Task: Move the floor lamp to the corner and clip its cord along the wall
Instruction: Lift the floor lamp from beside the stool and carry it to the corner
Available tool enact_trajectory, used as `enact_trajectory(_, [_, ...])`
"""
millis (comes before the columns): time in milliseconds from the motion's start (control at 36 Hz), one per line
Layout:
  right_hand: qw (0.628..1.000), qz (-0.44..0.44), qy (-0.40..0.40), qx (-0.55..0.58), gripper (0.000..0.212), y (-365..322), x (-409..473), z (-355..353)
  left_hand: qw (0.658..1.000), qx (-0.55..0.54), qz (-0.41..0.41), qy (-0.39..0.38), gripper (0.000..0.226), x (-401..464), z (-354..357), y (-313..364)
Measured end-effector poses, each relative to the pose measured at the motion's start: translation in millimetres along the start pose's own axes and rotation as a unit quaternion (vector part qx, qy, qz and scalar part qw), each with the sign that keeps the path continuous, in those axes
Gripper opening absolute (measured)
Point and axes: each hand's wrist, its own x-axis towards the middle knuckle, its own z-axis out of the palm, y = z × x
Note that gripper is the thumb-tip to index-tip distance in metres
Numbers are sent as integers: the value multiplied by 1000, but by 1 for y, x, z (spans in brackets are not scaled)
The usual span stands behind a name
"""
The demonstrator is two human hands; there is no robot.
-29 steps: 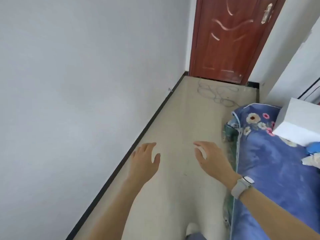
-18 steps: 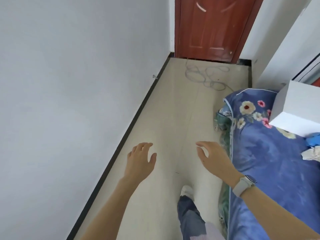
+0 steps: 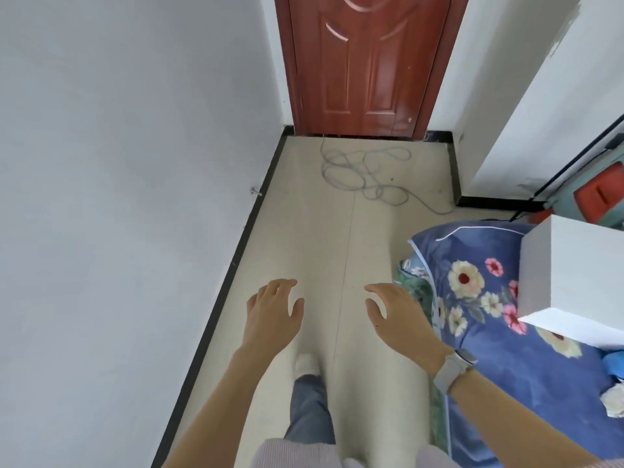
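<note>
Both hands are empty, fingers spread loose: the left hand (image 3: 271, 314) and right hand (image 3: 396, 315) float low in the middle of the frame. From big to small: white wall (image 3: 118, 197) on the left, red door (image 3: 366, 62) at the top, floor (image 3: 304, 248), flowery bed (image 3: 499, 315) at right. The tangled cord (image 3: 364, 173) lies by the door. No lamp shows. Best to walk up slowly, then bend and grab one loose loop.
</note>
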Motion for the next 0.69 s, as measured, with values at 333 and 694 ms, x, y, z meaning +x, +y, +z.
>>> enact_trajectory(333, [994, 74, 80, 11, 30, 0, 260, -60, 996, 27, 79, -15, 38, 299, -27, 13])
enact_trajectory(694, [963, 231, 133, 30, 29, 84, 415, -149, 968, 25, 214, -131, 43, 541, 22, 153])
